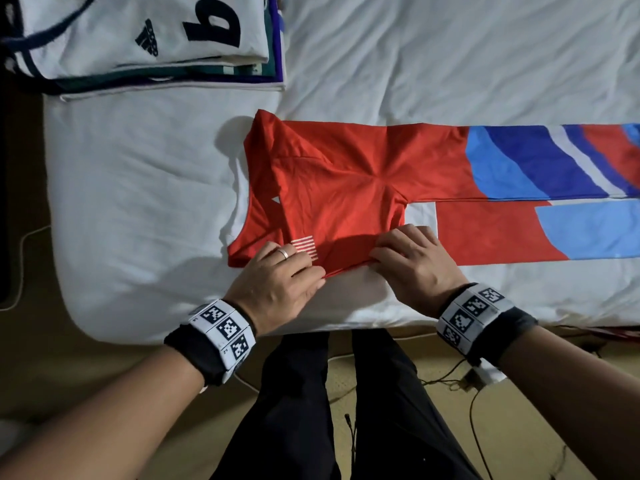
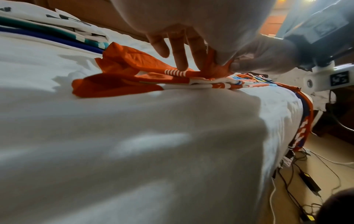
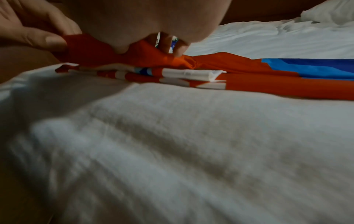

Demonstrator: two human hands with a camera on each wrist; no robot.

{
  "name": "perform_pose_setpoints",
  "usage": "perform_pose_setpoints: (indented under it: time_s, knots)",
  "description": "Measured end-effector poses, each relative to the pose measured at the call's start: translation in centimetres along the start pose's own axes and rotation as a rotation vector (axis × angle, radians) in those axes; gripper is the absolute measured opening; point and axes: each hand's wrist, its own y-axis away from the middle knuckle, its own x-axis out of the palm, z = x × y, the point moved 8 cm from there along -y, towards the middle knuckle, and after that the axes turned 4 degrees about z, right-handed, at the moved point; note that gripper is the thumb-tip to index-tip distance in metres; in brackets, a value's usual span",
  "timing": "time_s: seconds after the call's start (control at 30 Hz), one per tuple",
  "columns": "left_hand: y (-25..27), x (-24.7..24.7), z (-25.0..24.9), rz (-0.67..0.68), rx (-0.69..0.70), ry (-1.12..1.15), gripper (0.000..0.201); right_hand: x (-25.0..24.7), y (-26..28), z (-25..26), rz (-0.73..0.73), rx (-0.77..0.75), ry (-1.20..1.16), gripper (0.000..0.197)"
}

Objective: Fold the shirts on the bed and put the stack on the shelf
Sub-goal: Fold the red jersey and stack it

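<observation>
A red shirt (image 1: pixel 346 188) with blue, light-blue and white panels lies lengthwise on the white bed (image 1: pixel 138 202), partly folded, its collar end to the left. My left hand (image 1: pixel 277 275) pinches the shirt's near red edge (image 2: pixel 208 71) beside a small white striped patch (image 1: pixel 306 247). My right hand (image 1: pixel 412 258) pinches the same edge (image 3: pixel 145 51) a little further right, thumb underneath. In the right wrist view the left hand's thumb (image 3: pixel 49 40) also grips that fold. A stack of folded shirts (image 1: pixel 145 43), a white one on top, sits at the bed's far left corner.
The bed's near edge (image 1: pixel 311 327) runs just below my wrists. Beyond it are my dark trouser legs (image 1: pixel 346 410) and a floor with cables and a charger (image 2: pixel 310 181). White sheet lies open behind the shirt. A pillow (image 3: pixel 329 12) sits far right.
</observation>
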Motion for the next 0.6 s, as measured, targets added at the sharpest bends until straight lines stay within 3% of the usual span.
perform_pose_setpoints:
  time_s: [0.1,0.17,0.33,0.43,0.6]
  knots:
    - [-0.1,1.0,-0.5,0.071,0.030,0.131,0.029,0.6,0.7,0.1,0.082,-0.033,0.033,0.027]
    - [-0.7,0.3,1.3,0.025,-0.053,0.204,0.031,0.4,-0.3,0.5,0.092,-0.023,0.025,0.030]
    - [-1.2,-4.0,12.5,-0.261,-0.572,0.201,0.016,0.1,-7.1,3.6,0.027,0.115,-0.055,0.026]
    - [-1.3,-4.3,18.1,-0.207,-0.749,0.195,0.020,1.4,-11.0,4.9,0.110,0.219,-0.048,0.029]
    - [-3.4,-3.6,21.9,-0.066,-0.789,0.207,0.034,2.9,-15.2,4.6,0.252,0.352,0.037,0.043]
